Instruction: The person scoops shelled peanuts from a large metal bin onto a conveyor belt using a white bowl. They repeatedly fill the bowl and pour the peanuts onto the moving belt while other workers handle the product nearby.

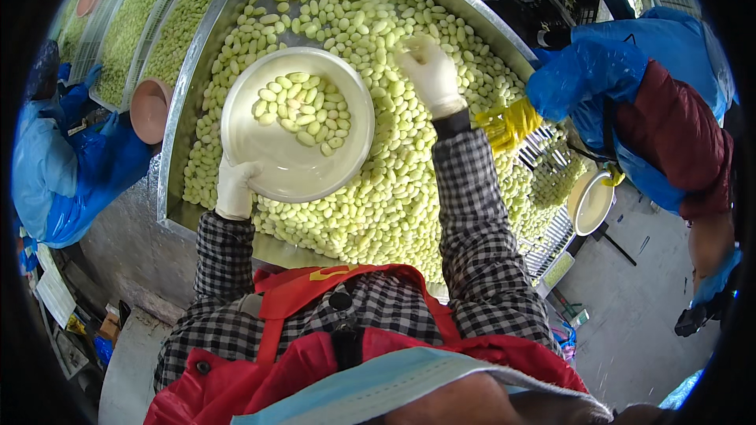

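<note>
My left hand (235, 189), in a white glove, grips the near left rim of a round cream-white basin (277, 159). Inside the basin lies a loose cluster of pale green oval fruits (307, 118) that look like grapes, a few slightly pinkish. Many more such fruits (354, 218) cover the metal sorting tray (177, 100) under and around the basin. Right of the basin, my right hand (430, 74), also white-gloved, reaches over the pile. Its fingers are blurred, and whether they hold a fruit cannot be told.
At right, a co-worker in blue plastic sleeves has a yellow glove (511, 125) at the pile beside my right forearm. A slatted grate (546, 230) and another basin (590, 203) lie there. On the left, another person works by fruit-filled white crates (159, 18) and a pink basin (149, 111).
</note>
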Demonstrator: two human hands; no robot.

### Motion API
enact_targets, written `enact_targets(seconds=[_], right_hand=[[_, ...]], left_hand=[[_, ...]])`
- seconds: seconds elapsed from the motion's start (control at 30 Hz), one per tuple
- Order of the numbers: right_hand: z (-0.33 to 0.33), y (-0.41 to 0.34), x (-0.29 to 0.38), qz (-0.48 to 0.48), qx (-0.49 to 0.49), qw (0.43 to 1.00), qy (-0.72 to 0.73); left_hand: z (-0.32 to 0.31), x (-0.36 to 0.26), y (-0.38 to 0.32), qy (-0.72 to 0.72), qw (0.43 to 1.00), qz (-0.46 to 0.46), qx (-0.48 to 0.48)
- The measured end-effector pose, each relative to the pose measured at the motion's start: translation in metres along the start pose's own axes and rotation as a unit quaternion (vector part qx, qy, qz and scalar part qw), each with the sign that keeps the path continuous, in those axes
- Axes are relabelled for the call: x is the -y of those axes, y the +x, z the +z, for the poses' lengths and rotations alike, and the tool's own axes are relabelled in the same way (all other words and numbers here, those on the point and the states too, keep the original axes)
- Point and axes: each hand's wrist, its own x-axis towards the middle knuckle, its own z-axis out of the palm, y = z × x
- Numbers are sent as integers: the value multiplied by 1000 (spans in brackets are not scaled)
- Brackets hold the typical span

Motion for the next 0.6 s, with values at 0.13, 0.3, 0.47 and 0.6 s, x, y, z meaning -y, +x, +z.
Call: enact_targets(seconds=[0.13, 0.3, 0.47, 0.6], right_hand=[[11, -23, 20, 32, 237, 966, 100], [51, 44, -14, -187, -20, 960, -208], [79, 77, -19, -183, 47, 866, -462], [50, 26, 25, -146, -3, 971, -187]], left_hand=[[-3, 2, -2, 6, 1000, -15, 3], [-5, -1, -8, 14, 1000, -14, 0], [-6, 0, -11, 0, 1000, 3, -15], [-8, 3, -12, -3, 1000, 13, -8]])
